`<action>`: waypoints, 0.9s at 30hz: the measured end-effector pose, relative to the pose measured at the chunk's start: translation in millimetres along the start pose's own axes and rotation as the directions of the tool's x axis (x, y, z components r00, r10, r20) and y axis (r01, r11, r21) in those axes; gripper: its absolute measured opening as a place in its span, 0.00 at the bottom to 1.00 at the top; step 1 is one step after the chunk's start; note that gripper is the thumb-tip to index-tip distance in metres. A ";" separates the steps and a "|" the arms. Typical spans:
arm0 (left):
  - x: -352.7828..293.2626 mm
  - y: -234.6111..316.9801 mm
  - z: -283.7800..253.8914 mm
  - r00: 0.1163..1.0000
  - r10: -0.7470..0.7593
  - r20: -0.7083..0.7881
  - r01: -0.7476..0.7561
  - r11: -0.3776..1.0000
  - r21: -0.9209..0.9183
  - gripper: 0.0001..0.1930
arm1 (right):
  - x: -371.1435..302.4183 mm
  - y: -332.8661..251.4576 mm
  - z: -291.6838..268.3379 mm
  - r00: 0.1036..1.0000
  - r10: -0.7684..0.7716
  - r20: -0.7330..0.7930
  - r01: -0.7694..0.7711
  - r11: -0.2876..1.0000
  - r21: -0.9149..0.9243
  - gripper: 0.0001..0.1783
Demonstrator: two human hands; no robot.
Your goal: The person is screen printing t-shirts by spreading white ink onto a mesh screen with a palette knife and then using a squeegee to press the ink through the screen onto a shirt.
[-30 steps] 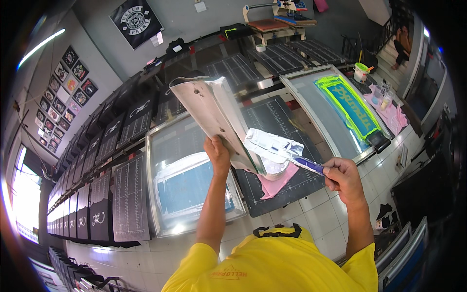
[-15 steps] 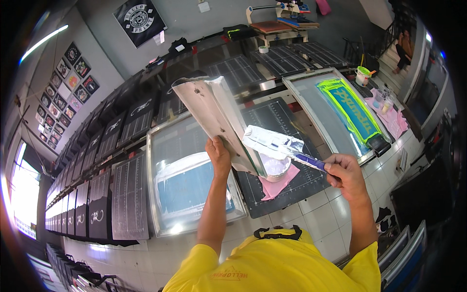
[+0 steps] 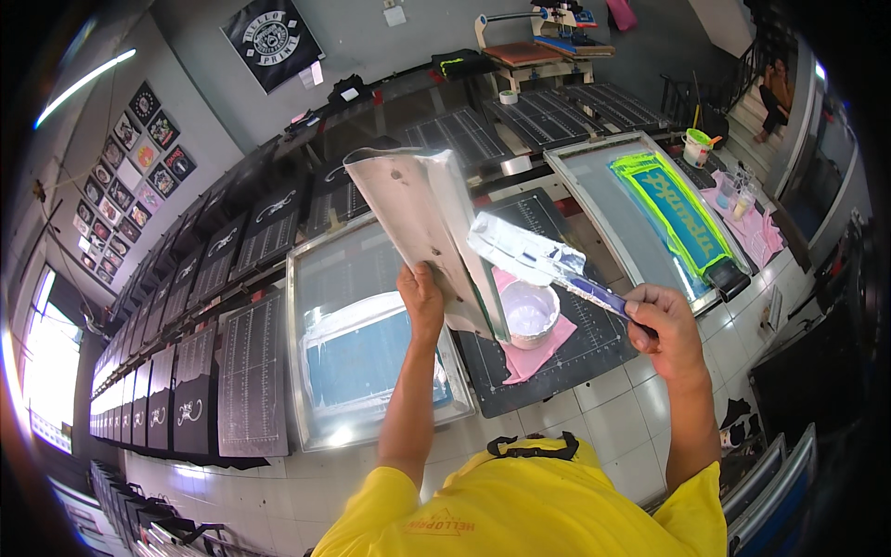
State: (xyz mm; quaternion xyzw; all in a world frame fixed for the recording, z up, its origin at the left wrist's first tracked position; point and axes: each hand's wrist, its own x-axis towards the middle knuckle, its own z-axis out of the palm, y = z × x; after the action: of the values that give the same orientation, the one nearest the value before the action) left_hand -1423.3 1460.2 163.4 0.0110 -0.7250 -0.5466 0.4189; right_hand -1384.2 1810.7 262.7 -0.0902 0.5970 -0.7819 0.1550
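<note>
A black tabletop [image 3: 590,336] marked with a white grid carries a pink cloth [image 3: 534,366]. On that cloth stands a round, white-smeared tub [image 3: 535,341].

Glossy purple plastic handle [image 3: 597,293]

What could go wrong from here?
Drips: the spatula in the right hand is thick with white paint, which could fall on the dark board.

Knocks: the squeegee in the left hand overlaps the tub in this view; I can't tell if they touch, but it might bump it.

Slipping: the tub sits on a loose pink cloth, so a bump could perhaps shift both.
</note>
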 end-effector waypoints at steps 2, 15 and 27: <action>-1.3 0.1 -1.4 0.999 0.019 0.028 -0.019 1.000 0.004 0.31 | 1.9 -3.9 0.7 1.000 -0.005 0.006 0.004 1.000 0.019 0.08; -8.7 13.5 -2.6 0.999 -0.013 0.048 0.007 0.992 0.123 0.33 | 6.1 -40.3 14.7 0.967 -0.244 -0.071 0.250 0.965 0.083 0.09; -3.6 41.7 -1.8 0.957 -0.275 -0.090 0.243 0.932 -0.269 0.27 | -14.9 97.6 11.3 0.912 -0.283 -0.297 0.231 0.952 -0.199 0.05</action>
State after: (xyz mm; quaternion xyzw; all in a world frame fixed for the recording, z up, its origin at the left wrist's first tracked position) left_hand -1401.4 1477.2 194.8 0.0873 -0.6129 -0.6838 0.3861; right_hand -1353.4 1782.3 172.6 -0.0514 0.6578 -0.7493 -0.0568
